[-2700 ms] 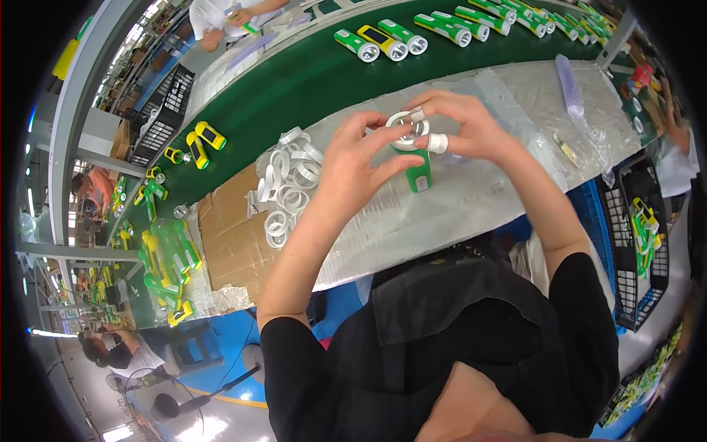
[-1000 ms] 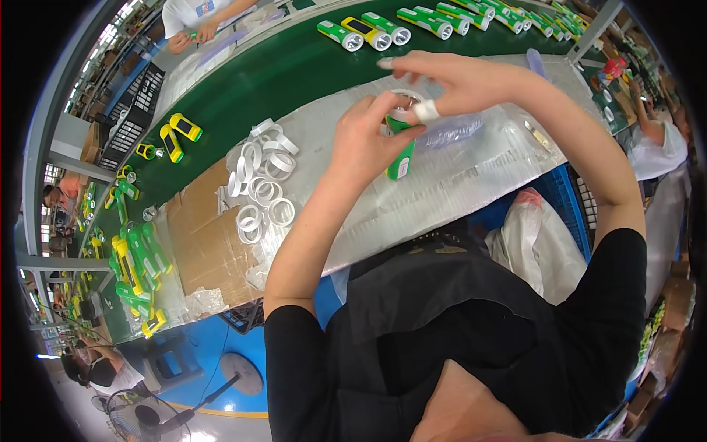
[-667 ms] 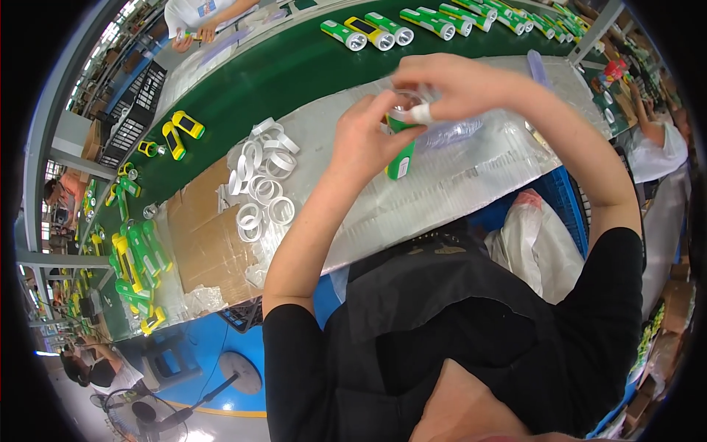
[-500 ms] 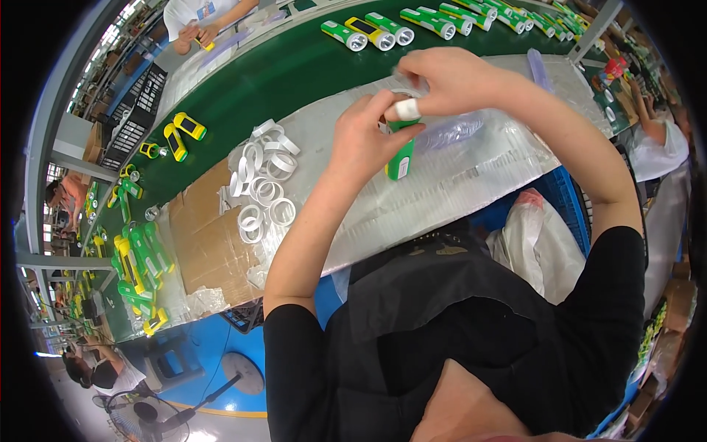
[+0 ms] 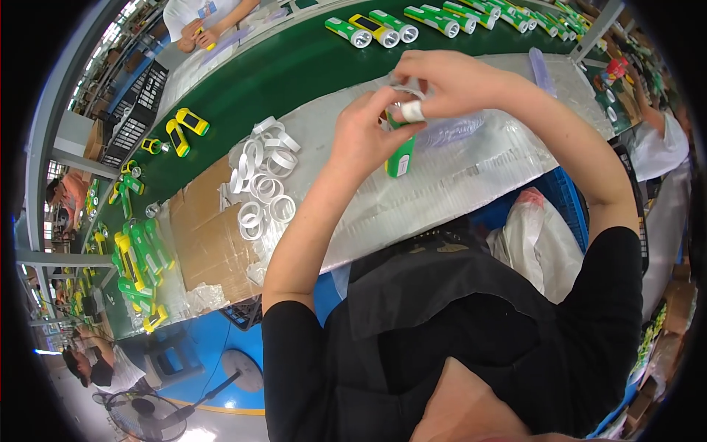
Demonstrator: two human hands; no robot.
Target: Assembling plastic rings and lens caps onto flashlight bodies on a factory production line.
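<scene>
My left hand (image 5: 366,132) grips a green flashlight body (image 5: 400,157) upright above the plastic-covered bench (image 5: 471,177). My right hand (image 5: 449,81) is over its top end, fingers pinched on a white ring piece (image 5: 412,112) at the flashlight head; one finger is wrapped in white tape. A pile of white plastic rings (image 5: 263,177) lies to the left of my left hand on the bench and on flat cardboard (image 5: 206,236).
A green conveyor belt (image 5: 294,66) runs behind the bench with green and yellow flashlights (image 5: 375,28) lined on it. More flashlights (image 5: 140,258) lie at far left. Another person's hands (image 5: 202,33) work at the belt's far side. A white plastic bag (image 5: 534,243) hangs at my right.
The flashlight has stayed between both hands. My right hand has shifted slightly over its top end, fingers working the white ring at the head. My view tilted a little.
</scene>
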